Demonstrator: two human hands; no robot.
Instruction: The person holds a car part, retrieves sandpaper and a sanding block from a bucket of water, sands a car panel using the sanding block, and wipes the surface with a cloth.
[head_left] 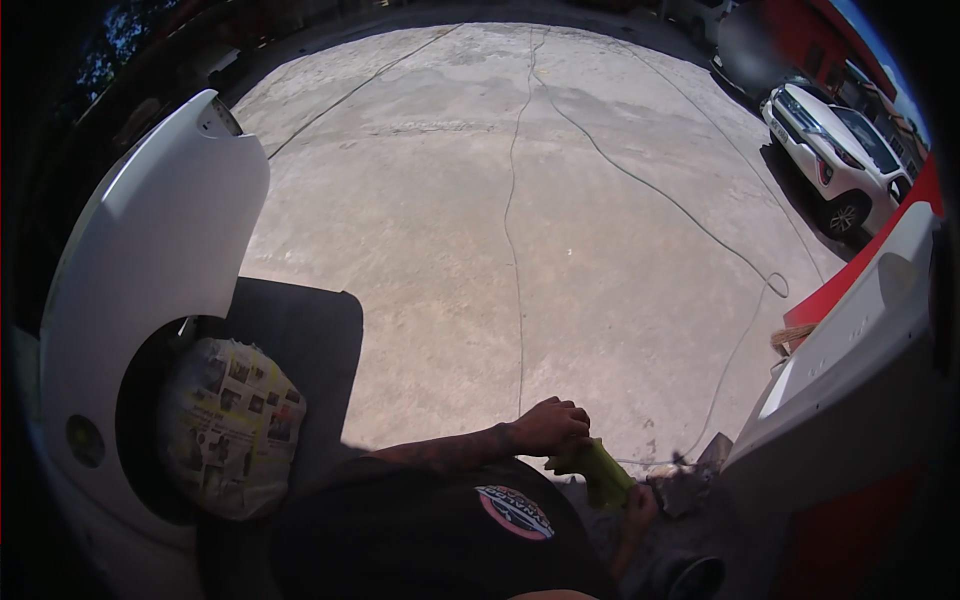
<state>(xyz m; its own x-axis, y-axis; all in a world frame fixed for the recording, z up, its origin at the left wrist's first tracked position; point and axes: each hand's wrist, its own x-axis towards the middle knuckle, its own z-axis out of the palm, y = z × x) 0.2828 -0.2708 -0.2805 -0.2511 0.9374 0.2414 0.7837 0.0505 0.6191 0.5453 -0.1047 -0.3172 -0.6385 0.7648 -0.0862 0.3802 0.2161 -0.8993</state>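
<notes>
My left hand (550, 425) reaches across in front of the dark shirt, its fingers closed on the upper end of a yellow-green cloth (603, 474). The cloth hangs bunched between both hands. At its lower end, in shadow, my right hand (638, 508) is closed on the fabric. Beyond the hands lies sunlit concrete ground.
A white car body with a newspaper-covered wheel (235, 430) stands at left. At right are a white panel (850, 320) and, farther off, a parked white car (835, 145). A thin hose (640, 180) and cables cross the concrete (430, 250).
</notes>
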